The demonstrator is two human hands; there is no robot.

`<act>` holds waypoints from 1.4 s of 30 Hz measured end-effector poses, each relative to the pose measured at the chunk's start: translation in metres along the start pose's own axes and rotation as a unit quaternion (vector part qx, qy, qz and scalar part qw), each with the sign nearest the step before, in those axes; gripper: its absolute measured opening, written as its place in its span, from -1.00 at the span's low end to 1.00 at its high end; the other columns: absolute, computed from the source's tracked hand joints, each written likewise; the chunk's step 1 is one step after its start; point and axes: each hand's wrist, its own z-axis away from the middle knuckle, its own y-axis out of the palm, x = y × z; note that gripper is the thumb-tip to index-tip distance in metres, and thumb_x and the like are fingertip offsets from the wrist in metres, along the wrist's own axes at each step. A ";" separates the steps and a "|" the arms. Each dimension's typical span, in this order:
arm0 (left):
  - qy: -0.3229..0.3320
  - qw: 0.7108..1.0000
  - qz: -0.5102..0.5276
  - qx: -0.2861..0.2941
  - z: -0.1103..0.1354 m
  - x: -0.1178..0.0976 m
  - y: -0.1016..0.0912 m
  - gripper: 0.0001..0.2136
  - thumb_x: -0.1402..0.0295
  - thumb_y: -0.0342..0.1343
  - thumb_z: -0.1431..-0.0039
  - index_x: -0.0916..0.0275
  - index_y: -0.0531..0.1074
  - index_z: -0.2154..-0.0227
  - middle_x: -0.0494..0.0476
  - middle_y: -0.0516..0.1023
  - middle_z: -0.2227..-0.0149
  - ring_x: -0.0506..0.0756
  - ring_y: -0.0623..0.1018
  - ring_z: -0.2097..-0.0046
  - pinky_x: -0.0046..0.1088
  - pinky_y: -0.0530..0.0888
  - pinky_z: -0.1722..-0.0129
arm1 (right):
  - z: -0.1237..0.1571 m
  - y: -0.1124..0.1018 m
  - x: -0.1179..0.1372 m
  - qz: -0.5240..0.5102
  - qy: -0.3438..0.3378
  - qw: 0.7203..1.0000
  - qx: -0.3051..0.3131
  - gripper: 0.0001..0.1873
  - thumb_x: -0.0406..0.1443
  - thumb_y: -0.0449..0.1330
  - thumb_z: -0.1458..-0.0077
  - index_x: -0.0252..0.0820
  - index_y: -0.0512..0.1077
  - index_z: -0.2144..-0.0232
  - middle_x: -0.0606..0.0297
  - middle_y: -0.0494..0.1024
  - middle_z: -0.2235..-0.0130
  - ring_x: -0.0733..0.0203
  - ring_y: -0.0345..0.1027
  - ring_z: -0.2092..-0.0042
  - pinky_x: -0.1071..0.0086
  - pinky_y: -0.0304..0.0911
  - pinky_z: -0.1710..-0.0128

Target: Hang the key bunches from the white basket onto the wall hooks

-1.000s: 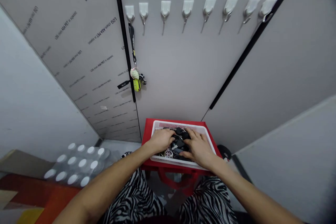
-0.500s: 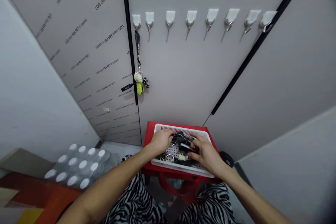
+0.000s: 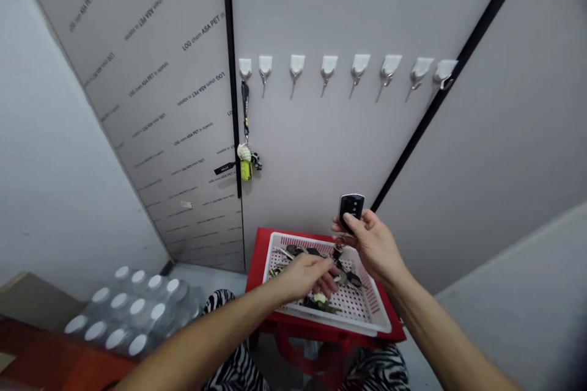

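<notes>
My right hand (image 3: 373, 241) grips a black car key fob (image 3: 352, 204) with a silvery edge, thumb across its button side, raised above the far right part of the basket. Metal rings and a dark piece dangle beneath that hand. Over the middle of the white plastic basket (image 3: 380, 311) is my left hand (image 3: 307, 275), palm turned partly sideways, fingers loosely apart and nothing visibly held. Under and around it lie several loose keys (image 3: 351, 281) and key rings, partly covered by the hand.
The basket rests on a red bag (image 3: 261, 250). Several white hooks (image 3: 329, 67) line the panel ahead; the leftmost carries a black strap with a yellow-green keychain (image 3: 246, 170). Capped bottles (image 3: 137, 305) stand at the lower left, near an orange-red object (image 3: 55, 354).
My right hand has lifted the key fob up out of the basket. My left hand has moved right, over the basket's middle. The view has tilted up slightly.
</notes>
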 end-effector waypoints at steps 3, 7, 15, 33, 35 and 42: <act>-0.031 0.962 0.271 -0.012 -0.008 -0.008 0.004 -0.61 0.09 -0.26 0.10 0.33 0.27 0.48 0.10 0.37 0.56 -0.03 0.37 0.54 -0.55 0.21 0.55 | 0.004 0.018 -0.001 -0.017 -0.034 0.999 0.021 -0.74 -0.21 0.12 0.27 -0.18 0.16 0.48 0.41 0.38 0.51 0.37 0.27 0.49 0.45 0.19 0.46; 0.074 0.900 0.410 -0.130 -0.015 -0.020 -0.015 -0.84 0.32 -0.03 0.17 0.34 0.25 0.55 -0.01 0.31 0.62 -0.09 0.33 0.57 -0.57 0.21 0.51 | 0.014 0.028 -0.014 0.050 -0.085 0.994 0.056 -0.75 -0.24 0.11 0.26 -0.18 0.19 0.44 0.39 0.39 0.47 0.37 0.25 0.43 0.47 0.15 0.39; 0.153 0.925 0.305 -0.166 -0.003 -0.039 -0.050 -0.84 0.34 -0.04 0.16 0.37 0.27 0.53 -0.01 0.28 0.65 -0.12 0.27 0.61 -0.59 0.16 0.54 | 0.001 0.034 -0.014 0.074 -0.053 0.993 0.070 -0.72 -0.18 0.06 0.23 -0.21 0.22 0.40 0.30 0.39 0.39 0.29 0.22 0.30 0.42 0.09 0.28; 0.342 0.904 0.141 -0.215 -0.010 -0.146 -0.109 -0.77 0.25 -0.03 0.16 0.35 0.21 0.69 -0.03 0.24 0.71 -0.14 0.21 0.65 -0.59 0.09 0.61 | -0.077 0.150 0.091 -0.003 -0.149 0.975 0.164 -0.78 -0.20 0.08 0.31 -0.23 0.16 0.67 0.54 0.11 0.86 0.47 -0.05 0.81 0.55 -0.11 0.81; 0.348 0.896 0.151 -0.230 -0.015 -0.163 -0.117 -0.77 0.26 -0.06 0.14 0.34 0.21 0.69 -0.07 0.20 0.74 -0.15 0.19 0.68 -0.60 0.08 0.63 | -0.090 0.164 0.104 -0.001 -0.164 0.978 0.129 -0.80 -0.21 0.08 0.32 -0.23 0.15 0.68 0.55 0.10 0.86 0.47 -0.07 0.82 0.56 -0.15 0.83; 0.299 0.893 0.204 -0.266 -0.030 -0.201 -0.134 -0.81 0.30 -0.08 0.09 0.34 0.23 0.65 -0.09 0.15 0.78 -0.14 0.17 0.71 -0.58 0.14 0.62 | -0.129 0.188 0.123 0.069 -0.219 0.973 0.018 -0.81 -0.21 0.05 0.31 -0.25 0.22 0.69 0.49 0.17 0.82 0.46 0.01 0.77 0.54 -0.03 0.77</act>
